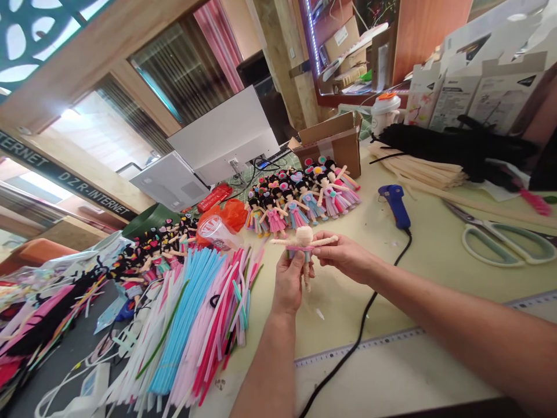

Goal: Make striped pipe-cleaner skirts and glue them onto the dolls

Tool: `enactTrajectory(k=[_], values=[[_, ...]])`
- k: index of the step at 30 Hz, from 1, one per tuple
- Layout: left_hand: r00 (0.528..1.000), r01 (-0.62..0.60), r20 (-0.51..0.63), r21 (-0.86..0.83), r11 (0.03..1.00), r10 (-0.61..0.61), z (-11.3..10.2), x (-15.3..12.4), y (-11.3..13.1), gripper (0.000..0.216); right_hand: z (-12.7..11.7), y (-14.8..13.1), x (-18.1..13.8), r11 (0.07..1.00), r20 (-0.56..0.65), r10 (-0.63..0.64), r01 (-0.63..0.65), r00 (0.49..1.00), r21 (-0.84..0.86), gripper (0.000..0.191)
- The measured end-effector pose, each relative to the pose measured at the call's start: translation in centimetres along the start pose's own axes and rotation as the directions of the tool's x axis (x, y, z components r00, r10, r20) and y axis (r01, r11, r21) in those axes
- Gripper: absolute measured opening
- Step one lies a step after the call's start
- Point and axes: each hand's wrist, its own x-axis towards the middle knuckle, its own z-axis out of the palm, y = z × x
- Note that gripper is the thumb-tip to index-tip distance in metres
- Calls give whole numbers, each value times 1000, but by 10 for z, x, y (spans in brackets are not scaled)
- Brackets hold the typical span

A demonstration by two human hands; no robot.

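A small pipe-cleaner doll (304, 235) is held upright over the table between both hands. Its head, arms and legs are cream, with pink and pale blue about the body. My left hand (290, 280) pinches the body from the left, thumb across the front. From the right, my right hand (343, 255) has its fingers closed at the doll's side, just under the outstretched arm. Beyond the hands stand rows of finished-looking dolls (298, 209) with black hair and colourful skirts. To the left lie bundled pipe cleaners (187, 325) in white, blue and pink.
A blue glue gun (395, 204) trails its black cord (365, 325) across the mat beside my right arm. Large scissors (500, 235) lie farther right. Behind are a cardboard box (333, 139), a monitor (224, 136), black pipe cleaners (435, 142) and a plastic cup (217, 232).
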Motion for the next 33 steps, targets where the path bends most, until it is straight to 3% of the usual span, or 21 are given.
enactTrajectory(k=[6, 11, 18, 26, 33], values=[[1000, -20, 9, 17, 1000, 20, 0, 0, -1, 52, -5, 2, 2, 997, 49, -9, 13, 999, -79, 33], [999, -27, 29, 7, 1000, 27, 0, 0, -2, 52, -7, 2, 3, 991, 22, -34, 36, 999, -126, 34], [994, 5, 105, -15, 1000, -3, -2, -1, -5, 50, -2, -13, -2, 997, 248, -72, 75, 966, -2, 31], [994, 50, 104, -63, 997, -43, 3, -3, -1, 54, -2, -10, -2, 993, 256, -112, 115, 960, 5, 28], [998, 14, 69, -35, 999, -12, 4, -4, -2, 57, -4, -5, 0, 992, 207, -124, 125, 971, 9, 26]])
